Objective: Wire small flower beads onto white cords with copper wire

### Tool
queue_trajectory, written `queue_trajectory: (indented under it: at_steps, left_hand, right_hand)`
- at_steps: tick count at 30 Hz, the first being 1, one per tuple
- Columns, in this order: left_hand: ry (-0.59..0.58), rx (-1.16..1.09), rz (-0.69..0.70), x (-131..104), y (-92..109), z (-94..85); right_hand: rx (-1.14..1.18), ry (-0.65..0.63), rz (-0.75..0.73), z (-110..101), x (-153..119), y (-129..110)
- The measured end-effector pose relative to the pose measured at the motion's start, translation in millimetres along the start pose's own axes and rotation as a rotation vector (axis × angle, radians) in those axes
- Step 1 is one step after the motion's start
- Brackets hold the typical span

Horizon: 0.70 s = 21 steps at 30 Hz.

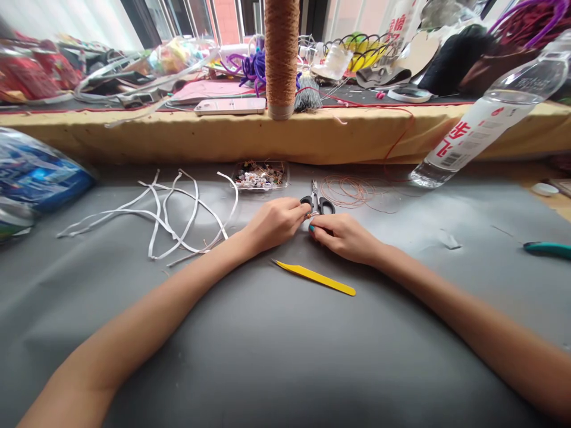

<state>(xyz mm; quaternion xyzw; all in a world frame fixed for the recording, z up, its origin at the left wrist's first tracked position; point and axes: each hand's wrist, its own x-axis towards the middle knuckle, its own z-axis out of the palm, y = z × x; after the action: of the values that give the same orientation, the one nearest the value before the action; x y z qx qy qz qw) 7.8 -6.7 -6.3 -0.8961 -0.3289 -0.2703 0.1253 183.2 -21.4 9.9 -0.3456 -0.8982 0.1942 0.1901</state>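
Observation:
My left hand and my right hand almost meet over the middle of the grey mat. Both sets of fingers are pinched together around something tiny between them, too small to name. Just beyond the fingertips lie black-handled scissors, their blades pointing away from me and one handle partly covered by my left hand. Nearer to me rests a pair of yellow tweezers. A clear tray of small beads and bits stands behind my left hand. Loops of thin copper-coloured wire lie behind my right.
White cords sprawl at left beside a blue plastic package. At right stand a water bottle and a teal-handled tool. A cluttered raised shelf runs along the back, with a phone and a tall brown thread spool.

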Motion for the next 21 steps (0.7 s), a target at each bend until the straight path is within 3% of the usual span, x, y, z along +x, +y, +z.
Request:
queue_trajectory:
  at_steps: [8, 12, 14, 18, 21]
  left_hand:
    - [0.0, -0.009, -0.085, -0.1, -4.7, -0.5]
    - [0.117, -0.039, -0.247, 4.8, -14.8, -8.7]
    - [0.17, -0.169, -0.315, 7.8, -14.9, -12.8]
    - [0.152, -0.661, -0.516, 12.2, -8.0, -15.3]
    - [0.154, -1.007, -0.668, 13.6, -5.5, -13.4]
  right_hand:
    - [-0.054, -0.02, -0.102, 3.1, -1.0, 0.1]
    - [-0.02, -0.067, -0.136, 4.5, -2.1, -4.3]
    - [0.045, 0.031, -0.031, 2.5, -1.6, -3.4]
    - [-0.037, 0.388, 0.278, -2.6, 1.3, 6.3]
    - [-0.244, 0.337, 0.387, -2.7, 2.6, 11.9]
